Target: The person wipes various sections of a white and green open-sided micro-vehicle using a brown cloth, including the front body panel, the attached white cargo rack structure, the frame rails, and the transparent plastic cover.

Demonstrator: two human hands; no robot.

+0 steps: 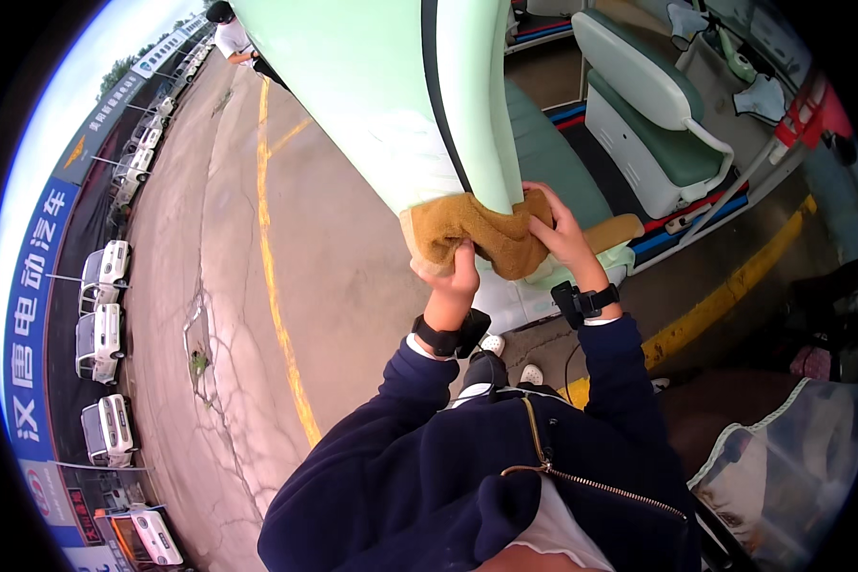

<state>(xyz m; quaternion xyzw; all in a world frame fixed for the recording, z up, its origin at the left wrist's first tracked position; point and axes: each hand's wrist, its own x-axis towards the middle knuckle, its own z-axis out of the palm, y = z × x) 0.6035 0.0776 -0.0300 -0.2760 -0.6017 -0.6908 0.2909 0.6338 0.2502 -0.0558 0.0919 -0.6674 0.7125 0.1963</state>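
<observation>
A brown towelling cloth (497, 225) is bunched against the lower end of a pale green vehicle body panel (357, 93). My left hand (454, 270) grips the cloth's left part, thumb on top and most fingers hidden beneath. On the other side, my right hand (563, 232) pinches the cloth's right edge close to the panel's rim. A black rubber strip (440, 86) runs down the panel to the cloth. Behind the cloth lies a green padded bench seat (547, 154). Both wrists wear black straps with small devices.
A white and green vehicle seat (640, 121) with a rail stands at right, above a striped floor edge (665, 232). Another person (234, 39) is at the panel's far left. Yellow lines (268, 236) mark the cracked pavement. Several parked white vehicles (101, 343) line the left. A clear plastic sheet (794, 457) hangs lower right.
</observation>
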